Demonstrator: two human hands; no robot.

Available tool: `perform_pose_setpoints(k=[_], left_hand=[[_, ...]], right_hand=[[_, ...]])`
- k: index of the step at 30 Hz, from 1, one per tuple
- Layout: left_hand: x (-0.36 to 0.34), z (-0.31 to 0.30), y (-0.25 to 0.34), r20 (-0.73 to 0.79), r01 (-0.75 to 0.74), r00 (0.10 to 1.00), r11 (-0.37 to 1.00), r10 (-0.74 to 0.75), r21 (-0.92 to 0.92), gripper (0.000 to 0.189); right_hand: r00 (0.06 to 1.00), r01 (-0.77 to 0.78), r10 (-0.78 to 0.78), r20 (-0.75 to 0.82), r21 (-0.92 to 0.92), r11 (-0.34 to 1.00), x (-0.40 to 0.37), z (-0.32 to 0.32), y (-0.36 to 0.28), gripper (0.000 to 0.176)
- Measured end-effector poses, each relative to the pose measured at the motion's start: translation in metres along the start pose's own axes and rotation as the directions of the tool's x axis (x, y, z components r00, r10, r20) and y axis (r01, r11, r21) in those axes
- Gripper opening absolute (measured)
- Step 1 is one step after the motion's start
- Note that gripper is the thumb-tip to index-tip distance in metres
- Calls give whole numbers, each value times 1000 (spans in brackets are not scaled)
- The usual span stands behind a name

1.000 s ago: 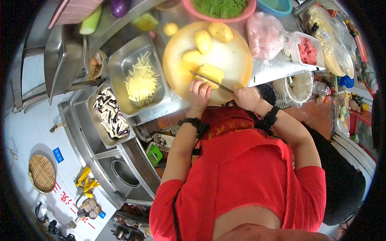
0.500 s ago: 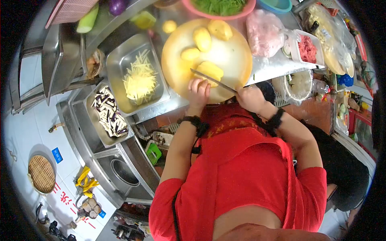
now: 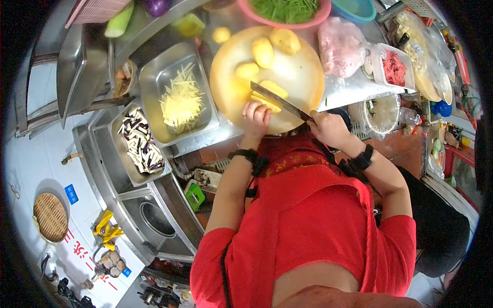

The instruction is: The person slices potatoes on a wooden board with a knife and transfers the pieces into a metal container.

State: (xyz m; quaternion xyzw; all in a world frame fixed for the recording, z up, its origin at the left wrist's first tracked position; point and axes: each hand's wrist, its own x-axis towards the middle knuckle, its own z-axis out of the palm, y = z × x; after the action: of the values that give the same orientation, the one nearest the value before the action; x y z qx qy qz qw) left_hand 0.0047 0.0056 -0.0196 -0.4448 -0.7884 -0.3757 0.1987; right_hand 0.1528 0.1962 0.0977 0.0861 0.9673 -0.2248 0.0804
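On the round chopping board (image 3: 303,77) lies a peeled potato (image 3: 274,88), partly cut into slices, with the blade across it. My right hand (image 3: 330,128) is closed around the handle of a kitchen knife (image 3: 282,101), whose blade points up and left. The curled fingers of my left hand (image 3: 255,118) hold the near side of the cut potato, close to the blade. Three whole peeled potatoes (image 3: 263,53) sit farther back on the board. Potato shreds (image 3: 181,102) are heaped in a steel tray (image 3: 154,69) left of the board.
A second steel tray with eggplant strips (image 3: 139,141) stands at the left, beside a sink (image 3: 156,218). Behind the board are a pink basin of greens (image 3: 285,9) and a loose potato (image 3: 221,35). A pink plastic bag (image 3: 340,46) and a white container of minced meat (image 3: 394,69) stand right.
My right hand has shifted slightly right, and the knife's broad side now shows more. My left hand stays on the potato. The whole view has shifted a little.
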Motion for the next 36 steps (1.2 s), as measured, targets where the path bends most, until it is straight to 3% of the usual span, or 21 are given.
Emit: perform_pose_setpoints(k=[10, 17, 21, 23, 36], left_hand=[[1, -1, 1, 1, -14, 1000, 1000, 14, 4, 29], [4, -2, 0, -7, -42, 999, 999, 42, 3, 30], [4, -1, 2, 16, -30, 999, 1000, 29, 10, 29], [1, -1, -1, 14, -21, 1000, 1000, 21, 14, 29], [1, -1, 2, 11, -8, 1000, 1000, 8, 10, 23]], right_hand=[[998, 60, -60, 0, -28, 998, 0, 5, 2, 19], [997, -17, 24, 80, -85, 996, 28, 51, -4, 18], [993, -19, 24, 113, -47, 999, 24, 19, -12, 19], [999, 17, -18, 28, 35, 999, 12, 11, -6, 20], [999, 53, -53, 7, -12, 999, 2, 11, -4, 23]])
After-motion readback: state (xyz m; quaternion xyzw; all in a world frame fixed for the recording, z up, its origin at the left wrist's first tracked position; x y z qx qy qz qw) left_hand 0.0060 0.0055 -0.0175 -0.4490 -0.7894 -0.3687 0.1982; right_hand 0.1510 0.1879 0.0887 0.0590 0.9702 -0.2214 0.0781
